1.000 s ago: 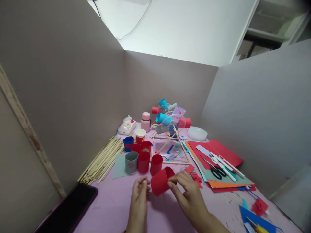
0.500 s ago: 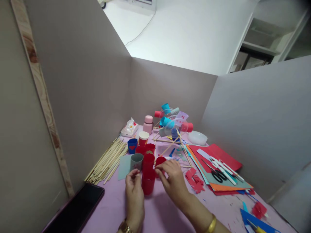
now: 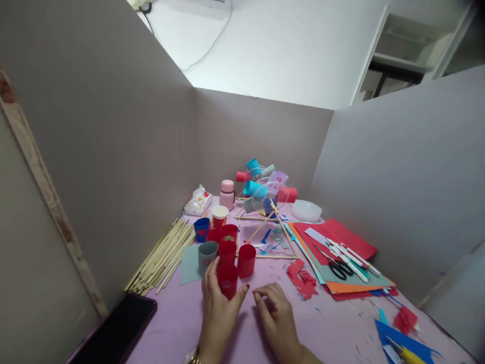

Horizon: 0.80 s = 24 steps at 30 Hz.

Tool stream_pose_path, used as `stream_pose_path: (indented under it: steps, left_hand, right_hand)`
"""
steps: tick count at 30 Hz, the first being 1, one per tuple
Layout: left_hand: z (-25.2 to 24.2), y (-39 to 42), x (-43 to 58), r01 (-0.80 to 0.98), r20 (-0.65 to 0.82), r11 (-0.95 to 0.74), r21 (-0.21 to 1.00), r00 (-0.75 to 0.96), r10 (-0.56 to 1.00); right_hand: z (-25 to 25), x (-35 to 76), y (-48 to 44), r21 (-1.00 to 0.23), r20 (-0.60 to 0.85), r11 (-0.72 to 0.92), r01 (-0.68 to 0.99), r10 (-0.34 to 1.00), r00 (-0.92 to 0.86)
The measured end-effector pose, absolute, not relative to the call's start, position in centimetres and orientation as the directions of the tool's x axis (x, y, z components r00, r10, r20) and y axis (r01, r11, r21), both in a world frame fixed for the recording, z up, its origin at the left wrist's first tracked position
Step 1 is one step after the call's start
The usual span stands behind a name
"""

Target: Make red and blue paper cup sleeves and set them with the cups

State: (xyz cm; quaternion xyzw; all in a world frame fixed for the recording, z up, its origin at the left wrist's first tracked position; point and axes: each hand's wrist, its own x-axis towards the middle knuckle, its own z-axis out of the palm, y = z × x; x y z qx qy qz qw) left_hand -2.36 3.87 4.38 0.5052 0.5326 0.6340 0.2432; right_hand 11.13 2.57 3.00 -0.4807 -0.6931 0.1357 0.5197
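Note:
Several red paper cups stand in a group at the middle of the table. My left hand [image 3: 220,308] has its fingers and thumb spread around the nearest red cup [image 3: 228,282]; whether they press on it is unclear. To its right my right hand [image 3: 278,318] rests low over the table, its fingers curled in, with no object visible in them. Another red cup [image 3: 246,261] stands just beyond. A grey cup [image 3: 208,257] stands left of the red ones, and a blue cup [image 3: 202,230] with a red heart is behind it.
Wooden sticks [image 3: 162,255] and a phone [image 3: 117,328] lie left. Behind stand a pink bottle [image 3: 227,195] and a wheel of cups [image 3: 265,189] on a stick frame. Coloured paper [image 3: 356,290], scissors [image 3: 339,269], markers, red scraps [image 3: 302,279] and a yellow-handled tool [image 3: 411,356] lie right.
My right hand has drawn back from the right-hand red cup towards me. My left hand has moved to the nearest red cup and opened around it. The view has shifted slightly.

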Motion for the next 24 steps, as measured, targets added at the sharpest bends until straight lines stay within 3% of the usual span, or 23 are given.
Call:
stream_pose_path:
  steps: [16, 24]
  left_hand:
    - [4.0, 4.7, -2.7, 0.393, 0.403, -0.275, 0.878, -0.293, 0.867]
    - [4.9, 3.5, -3.8, 0.455, 0.463, -0.268, 0.849, -0.399, 0.791]
  right_hand:
    - [2.2, 11.0, 3.1, -0.856, 0.44, 0.406, 0.321, 0.897, 0.04]
    - [2.0, 11.4, 3.0, -0.87, 0.43, 0.4, 0.289, 0.902, 0.046]
